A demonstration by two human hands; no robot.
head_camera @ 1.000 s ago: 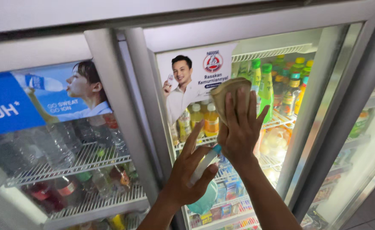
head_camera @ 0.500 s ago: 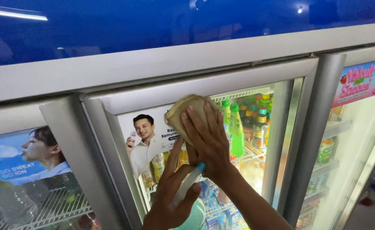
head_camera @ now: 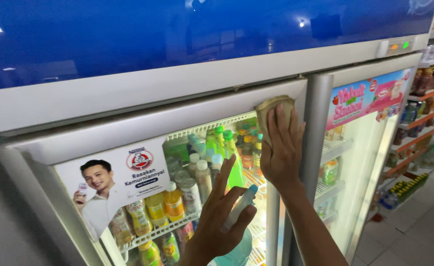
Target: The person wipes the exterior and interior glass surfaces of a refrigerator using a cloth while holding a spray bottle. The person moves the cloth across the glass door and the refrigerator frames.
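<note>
Your right hand [head_camera: 282, 148] presses a tan cloth [head_camera: 272, 109] flat on the fridge door frame [head_camera: 187, 116]; your left hand [head_camera: 222, 216] grips a spray bottle [head_camera: 239, 231]. Keep pressure even along corners.

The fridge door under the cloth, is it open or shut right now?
Shut, as far as shows: the glass door lies flush with the frame, no gap at its top edge, where the right hand presses a cloth.

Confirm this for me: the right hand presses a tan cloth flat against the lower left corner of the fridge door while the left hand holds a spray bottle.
Not quite. In the head view the right hand presses the tan cloth against the upper right corner of the fridge door, not the lower left. The left hand does hold a spray bottle.
</note>
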